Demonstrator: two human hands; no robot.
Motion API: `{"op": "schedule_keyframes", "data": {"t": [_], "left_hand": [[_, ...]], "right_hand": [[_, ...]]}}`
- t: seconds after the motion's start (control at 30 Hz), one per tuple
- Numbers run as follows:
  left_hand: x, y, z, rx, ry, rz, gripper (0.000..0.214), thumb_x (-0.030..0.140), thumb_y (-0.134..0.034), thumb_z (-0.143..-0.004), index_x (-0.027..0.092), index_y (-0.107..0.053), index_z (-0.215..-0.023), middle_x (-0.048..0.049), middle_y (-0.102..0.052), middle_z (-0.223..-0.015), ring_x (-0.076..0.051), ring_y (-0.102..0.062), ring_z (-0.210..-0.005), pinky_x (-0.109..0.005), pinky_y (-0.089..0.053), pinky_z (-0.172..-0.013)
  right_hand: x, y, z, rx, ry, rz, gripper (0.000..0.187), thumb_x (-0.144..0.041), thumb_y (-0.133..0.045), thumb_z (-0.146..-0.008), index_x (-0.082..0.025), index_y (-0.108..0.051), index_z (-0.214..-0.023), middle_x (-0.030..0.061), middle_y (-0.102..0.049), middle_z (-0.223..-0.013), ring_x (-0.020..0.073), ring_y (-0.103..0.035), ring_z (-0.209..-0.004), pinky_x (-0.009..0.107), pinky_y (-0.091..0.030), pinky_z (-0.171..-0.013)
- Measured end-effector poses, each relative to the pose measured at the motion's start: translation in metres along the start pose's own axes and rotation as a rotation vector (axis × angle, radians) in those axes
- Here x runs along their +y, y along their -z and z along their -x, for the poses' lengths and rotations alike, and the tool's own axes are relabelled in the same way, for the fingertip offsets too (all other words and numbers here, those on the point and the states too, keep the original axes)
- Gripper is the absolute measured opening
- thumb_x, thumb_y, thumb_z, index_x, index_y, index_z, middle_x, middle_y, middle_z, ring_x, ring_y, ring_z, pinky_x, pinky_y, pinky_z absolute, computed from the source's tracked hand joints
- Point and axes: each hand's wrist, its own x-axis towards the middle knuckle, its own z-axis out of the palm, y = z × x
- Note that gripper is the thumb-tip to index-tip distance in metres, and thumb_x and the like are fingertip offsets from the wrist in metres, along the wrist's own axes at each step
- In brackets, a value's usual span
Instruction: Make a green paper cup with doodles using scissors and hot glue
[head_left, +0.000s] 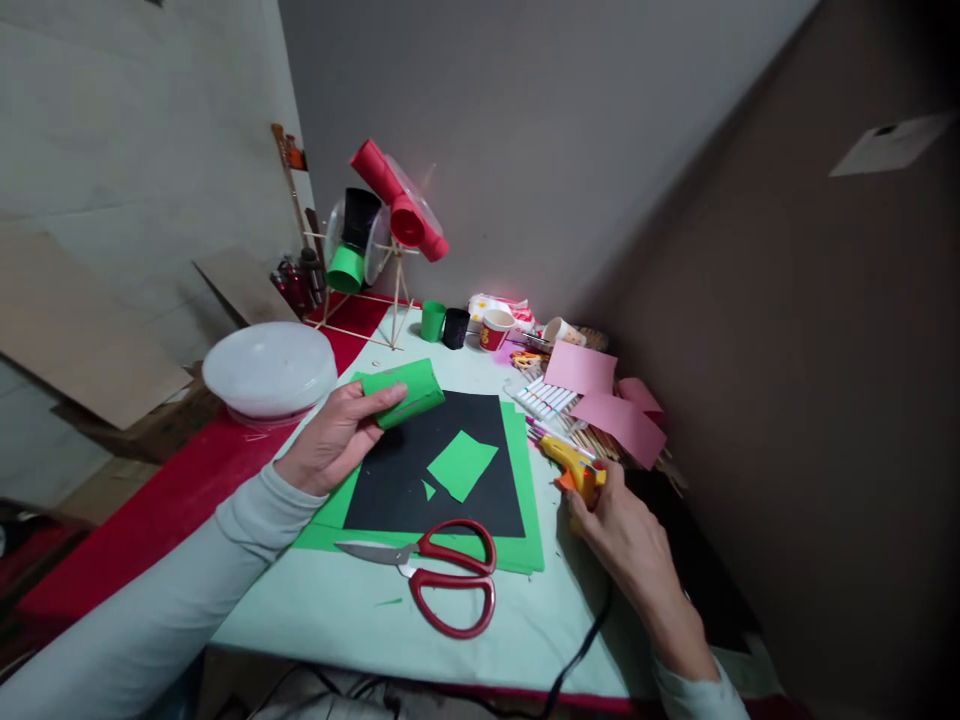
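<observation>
My left hand (pixel 337 432) is closed around a green paper tube (pixel 420 385), raised over the paper pile with its side toward me. My right hand (pixel 630 530) has its fingers around a yellow hot glue gun (pixel 571 462), whose nozzle points up and left. Below the tube lie a black sheet (pixel 390 500) and larger green sheets (pixel 531 520). A cut green piece (pixel 463 465) and a small green scrap (pixel 428 490) rest on the black sheet. Scissors with red handles (pixel 491 585) lie spread at the sheets' near edge.
Behind stands a stick frame (pixel 395 300) bearing red (pixel 379 172), black and green cups on clear discs. A white round container (pixel 268 368) is at left. Small cups (pixel 433 322), markers (pixel 546 397) and pink paper (pixel 581 368) sit at the back right. A black cord (pixel 581 655) crosses the near edge.
</observation>
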Motion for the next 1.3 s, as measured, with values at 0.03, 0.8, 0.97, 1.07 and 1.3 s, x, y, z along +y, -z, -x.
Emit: {"op": "schedule_keyframes", "data": {"t": [0.03, 0.8, 0.97, 1.07, 1.3], "left_hand": [[0.0, 0.0, 0.001, 0.001, -0.001, -0.003, 0.023, 0.009, -0.088, -0.067, 0.013, -0.08, -0.089, -0.0083, -0.082, -0.087, -0.026, -0.077, -0.097, -0.03, -0.062, -0.086], [0.003, -0.004, 0.013, -0.091, 0.074, -0.081, 0.018, 0.018, -0.083, -0.079, 0.015, -0.081, -0.097, -0.011, -0.081, -0.111, -0.029, -0.069, -0.119, -0.036, -0.053, -0.104], [0.0, -0.002, 0.008, -0.07, 0.038, -0.122, 0.027, 0.013, -0.084, -0.076, 0.018, -0.079, -0.102, -0.008, -0.08, -0.115, -0.027, -0.069, -0.119, -0.033, -0.053, -0.102], [-0.001, 0.0, 0.007, -0.06, 0.032, -0.147, 0.036, 0.013, -0.083, -0.078, 0.019, -0.077, -0.114, -0.0079, -0.078, -0.119, -0.027, -0.069, -0.119, -0.033, -0.054, -0.101], [-0.004, -0.002, 0.01, -0.055, -0.031, -0.267, 0.03, 0.02, -0.084, -0.079, 0.019, -0.079, -0.109, -0.0072, -0.08, -0.115, -0.027, -0.071, -0.113, -0.032, -0.054, -0.097]], "right_hand": [[0.003, 0.0, -0.002, 0.001, -0.012, -0.054, 0.04, -0.039, -0.057, -0.087, -0.015, -0.056, -0.118, 0.0164, -0.072, -0.089, 0.0363, -0.07, -0.075, 0.037, -0.041, -0.06], [-0.036, 0.044, -0.026, -0.051, 0.033, -0.996, 0.028, -0.04, -0.084, -0.075, -0.02, -0.073, -0.091, -0.0022, -0.052, -0.058, 0.0123, -0.04, -0.054, 0.023, -0.033, -0.046], [-0.04, 0.041, -0.046, -0.175, -0.007, -1.193, 0.025, -0.04, -0.082, -0.067, -0.02, -0.075, -0.08, 0.0021, -0.061, -0.074, 0.0171, -0.051, -0.067, 0.027, -0.045, -0.056], [-0.059, 0.038, -0.042, -0.347, -0.125, -1.423, 0.032, -0.042, -0.083, -0.064, -0.019, -0.078, -0.085, 0.0041, -0.065, -0.079, 0.0183, -0.059, -0.073, 0.028, -0.055, -0.064], [-0.072, 0.019, -0.05, -0.325, 0.069, -1.274, 0.042, -0.046, -0.083, -0.072, -0.018, -0.069, -0.101, 0.0053, -0.071, -0.088, 0.0155, -0.063, -0.06, 0.024, -0.048, -0.045]]}}
